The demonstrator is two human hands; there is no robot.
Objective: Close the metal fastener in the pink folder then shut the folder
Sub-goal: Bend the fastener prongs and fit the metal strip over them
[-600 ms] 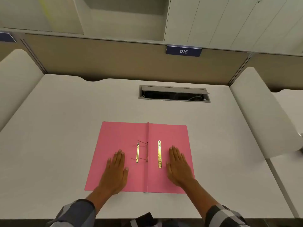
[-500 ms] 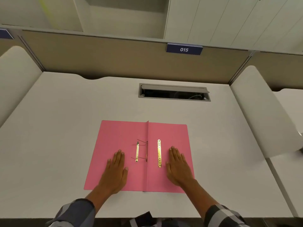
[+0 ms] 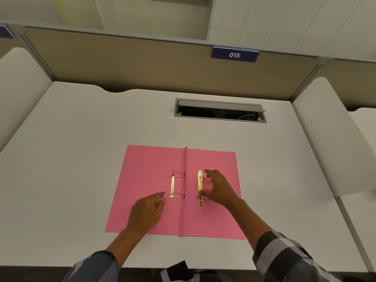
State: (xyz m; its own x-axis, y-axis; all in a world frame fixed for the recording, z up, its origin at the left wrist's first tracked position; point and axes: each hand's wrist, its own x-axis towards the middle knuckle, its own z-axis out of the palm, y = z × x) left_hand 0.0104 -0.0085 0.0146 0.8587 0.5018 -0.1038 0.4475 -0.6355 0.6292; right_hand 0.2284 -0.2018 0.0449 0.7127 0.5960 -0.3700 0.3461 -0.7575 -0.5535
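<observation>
I'm looking down at a pale surface set in a cubicle, with a beige partition behind it and a dark blue plate reading 015 fixed to its top edge. A grey cable hatch sits open in the surface beyond the work area.

The pink folder lies open and flat near the front edge, its spine fold running away from me down the middle. On the left leaf, just beside the fold, I see the metal fastener: a gold bar with two thin prongs running from the fold across it, their ends sticking out past the bar. On the right leaf lies a loose gold strip, parallel to the fold.

My left hand hangs over the lower left leaf, fingers loosely spread and holding nothing, the fingertips just short of the nearer prong end. My right hand is over the right leaf, thumb at the lower part of the gold strip and the other fingers spread wide near its top end. I cannot tell whether the thumb actually presses the strip. Checked sleeves show at the bottom of the view.
</observation>
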